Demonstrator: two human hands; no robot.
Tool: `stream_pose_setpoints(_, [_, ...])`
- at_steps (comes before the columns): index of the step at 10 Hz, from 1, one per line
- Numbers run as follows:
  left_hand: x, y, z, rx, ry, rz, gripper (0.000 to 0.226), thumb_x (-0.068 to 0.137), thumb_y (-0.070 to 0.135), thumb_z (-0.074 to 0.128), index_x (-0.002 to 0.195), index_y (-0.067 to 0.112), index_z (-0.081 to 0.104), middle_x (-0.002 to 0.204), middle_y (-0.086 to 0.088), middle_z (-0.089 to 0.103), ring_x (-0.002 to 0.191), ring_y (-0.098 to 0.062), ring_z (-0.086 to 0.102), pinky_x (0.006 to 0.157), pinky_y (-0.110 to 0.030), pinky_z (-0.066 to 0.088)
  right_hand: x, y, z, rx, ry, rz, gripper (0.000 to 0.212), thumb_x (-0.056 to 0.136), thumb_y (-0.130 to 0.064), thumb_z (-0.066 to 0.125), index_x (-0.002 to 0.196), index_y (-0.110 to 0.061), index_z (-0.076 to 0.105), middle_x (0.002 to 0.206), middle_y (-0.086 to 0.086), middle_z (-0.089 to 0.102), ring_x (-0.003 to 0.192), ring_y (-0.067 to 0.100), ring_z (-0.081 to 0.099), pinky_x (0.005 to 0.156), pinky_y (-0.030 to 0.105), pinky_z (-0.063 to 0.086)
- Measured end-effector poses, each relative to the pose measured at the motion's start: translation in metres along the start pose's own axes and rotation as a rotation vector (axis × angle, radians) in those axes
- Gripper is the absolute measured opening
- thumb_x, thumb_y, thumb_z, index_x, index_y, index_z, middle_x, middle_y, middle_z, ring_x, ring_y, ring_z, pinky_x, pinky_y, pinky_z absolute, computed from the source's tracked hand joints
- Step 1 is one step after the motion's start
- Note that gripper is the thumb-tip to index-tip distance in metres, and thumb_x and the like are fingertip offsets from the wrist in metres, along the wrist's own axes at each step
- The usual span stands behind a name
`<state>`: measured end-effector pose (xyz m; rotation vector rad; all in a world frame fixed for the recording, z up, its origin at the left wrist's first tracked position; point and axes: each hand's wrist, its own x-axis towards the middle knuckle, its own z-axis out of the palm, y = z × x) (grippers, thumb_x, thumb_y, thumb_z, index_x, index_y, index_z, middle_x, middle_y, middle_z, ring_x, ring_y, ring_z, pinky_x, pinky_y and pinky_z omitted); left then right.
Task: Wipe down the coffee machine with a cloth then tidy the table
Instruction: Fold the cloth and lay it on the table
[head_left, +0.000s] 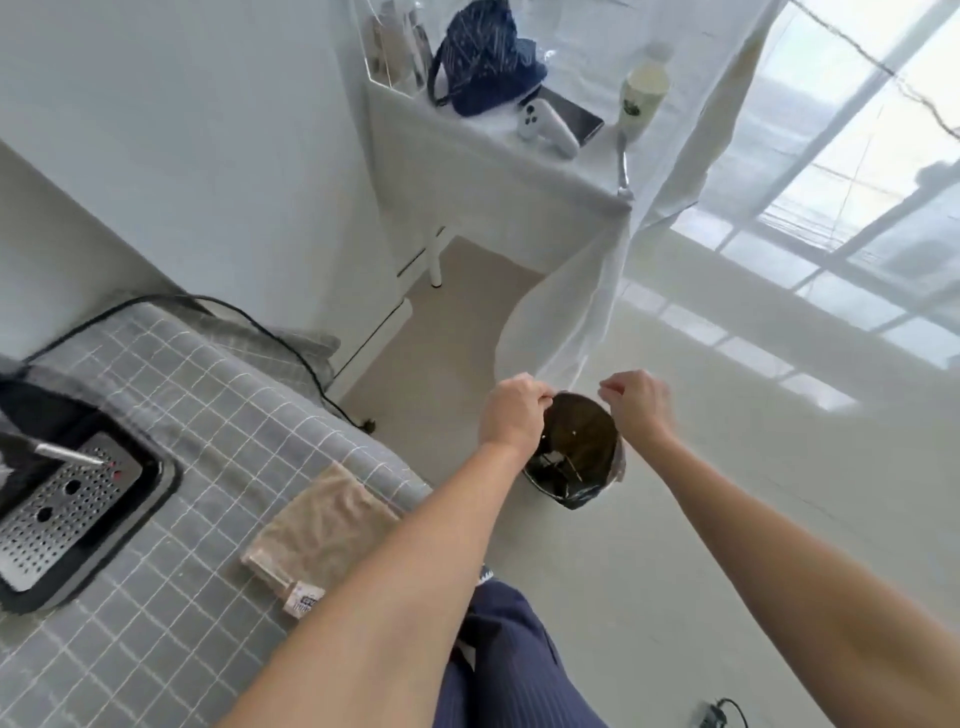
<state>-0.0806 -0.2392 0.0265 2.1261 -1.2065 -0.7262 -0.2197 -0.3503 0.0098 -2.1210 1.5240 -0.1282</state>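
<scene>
The coffee machine (62, 514) sits at the left on the table with a grey checked cloth (208, 395); its perforated steel drip tray faces up. A beige cloth (322, 525) lies folded near the table's right edge, with a small label at its near corner. Off the table, a black bin (576, 452) with a clear liner stands on the floor. My left hand (511, 413) pinches the liner's rim at the bin's left side. My right hand (641, 402) pinches the rim at its right side. Both arms reach out over the floor.
A black power cable (291, 343) runs from the machine over the table's far edge to the floor. Behind stands a white side table (467, 150) with a dark bag, a game controller, a phone and a bottle. A white curtain (597, 291) hangs beside the bin.
</scene>
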Motion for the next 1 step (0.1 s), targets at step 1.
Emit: stream_pose_setpoints(1, [0.002,0.0075,-0.0022,0.041,0.059,0.002,0.013,0.086,0.022,0.065,0.093,0.016,0.075,0.092,-0.005,0.071,0.087,-0.025,0.065,0.075,-0.032,0.051,0.0,0.004,-0.0062,0.005,0.042,-0.004,0.019,0.092,-0.013,0.06,0.1,-0.01,0.077,0.104,0.011,0.076,0.097,0.031,0.067,0.09,0.038,0.05])
